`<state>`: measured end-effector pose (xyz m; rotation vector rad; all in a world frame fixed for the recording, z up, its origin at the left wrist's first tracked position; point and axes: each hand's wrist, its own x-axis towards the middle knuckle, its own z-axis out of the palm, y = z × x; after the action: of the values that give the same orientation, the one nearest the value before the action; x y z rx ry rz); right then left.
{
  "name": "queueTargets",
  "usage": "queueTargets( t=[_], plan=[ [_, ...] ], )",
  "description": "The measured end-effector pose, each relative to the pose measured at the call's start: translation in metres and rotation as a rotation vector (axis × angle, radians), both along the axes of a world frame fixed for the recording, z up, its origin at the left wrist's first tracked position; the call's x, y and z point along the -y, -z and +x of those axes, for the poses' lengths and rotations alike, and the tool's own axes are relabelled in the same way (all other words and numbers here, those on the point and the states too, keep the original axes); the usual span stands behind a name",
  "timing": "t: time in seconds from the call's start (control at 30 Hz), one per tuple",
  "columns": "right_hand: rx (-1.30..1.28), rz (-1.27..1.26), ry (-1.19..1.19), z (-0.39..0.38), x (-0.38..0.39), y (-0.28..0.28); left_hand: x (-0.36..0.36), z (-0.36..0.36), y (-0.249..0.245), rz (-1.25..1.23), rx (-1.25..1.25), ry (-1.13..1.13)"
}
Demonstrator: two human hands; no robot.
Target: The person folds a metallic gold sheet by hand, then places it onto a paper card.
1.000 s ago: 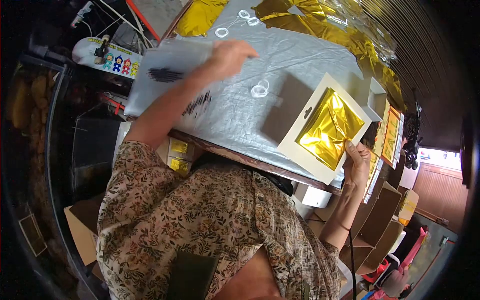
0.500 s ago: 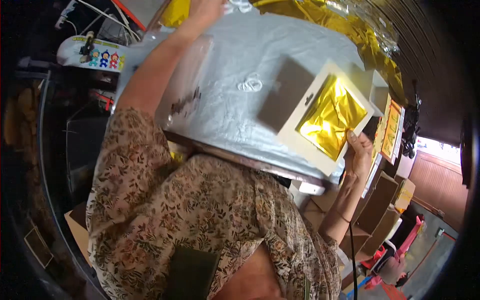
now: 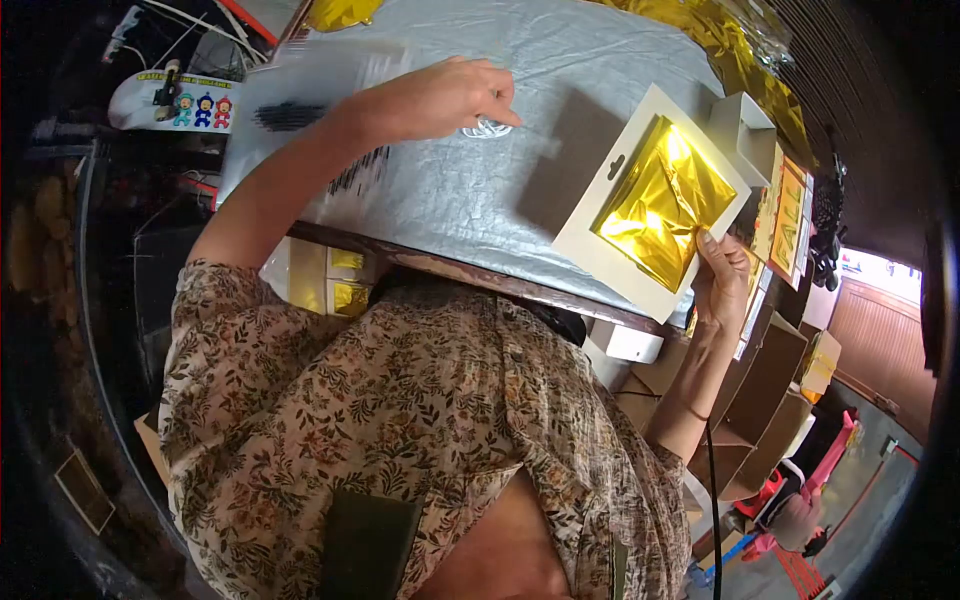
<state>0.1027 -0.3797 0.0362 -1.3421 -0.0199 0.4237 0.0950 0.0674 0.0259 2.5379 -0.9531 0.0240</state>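
Note:
My right hand (image 3: 722,275) grips the lower right edge of a white flat box (image 3: 575,225) with a hanging slot. Its thumb presses beside the folded gold foil (image 3: 665,210) in the box's front. My left hand (image 3: 450,98) reaches over the silver-covered table (image 3: 450,200), its fingers curled down and pinched on a small coil of white cord (image 3: 487,129). The hand partly covers the coil. Under my left forearm lie clear plastic sleeves (image 3: 365,175) with black print.
Gold foil (image 3: 740,60) runs along the table's far right edge. A small open white box (image 3: 742,135) stands behind the box I hold. Cardboard boxes (image 3: 755,400) are at the right. A skateboard deck (image 3: 140,103) with cartoon figures is at the left.
My left hand has come from the table's far edge toward me, to the coil of white cord. My right hand still holds the box in nearly the same place. The view has shifted slightly.

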Motion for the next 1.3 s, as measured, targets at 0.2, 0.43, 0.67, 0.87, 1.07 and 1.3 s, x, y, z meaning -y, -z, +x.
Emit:
queueTargets(
  t=[0.2,0.43,0.67,0.87,1.07,1.3],
  plan=[
    [-0.020,0.000,0.024,-0.010,0.000,-0.003,-0.004,0.020,0.021,0.073,-0.018,0.091],
    [-0.015,0.009,0.027,-0.013,0.006,-0.001,0.008,-0.014,0.016,-0.175,-0.199,-0.171],
    [-0.043,-0.020,0.013,-0.009,-0.002,-0.005,0.079,-0.054,-0.017,-1.106,-0.602,-0.164],
    [-0.065,0.048,-0.032,-0.012,-0.013,-0.013,0.090,-0.067,-0.034,-0.666,-0.094,-0.237],
    [-0.115,0.075,-0.019,-0.016,-0.027,-0.004,0.106,-0.072,-0.044,-0.457,0.132,-0.280],
    [-0.130,0.052,-0.059,-0.016,-0.025,0.003,0.110,-0.073,-0.042,-0.648,-0.013,-0.316]
  ],
)
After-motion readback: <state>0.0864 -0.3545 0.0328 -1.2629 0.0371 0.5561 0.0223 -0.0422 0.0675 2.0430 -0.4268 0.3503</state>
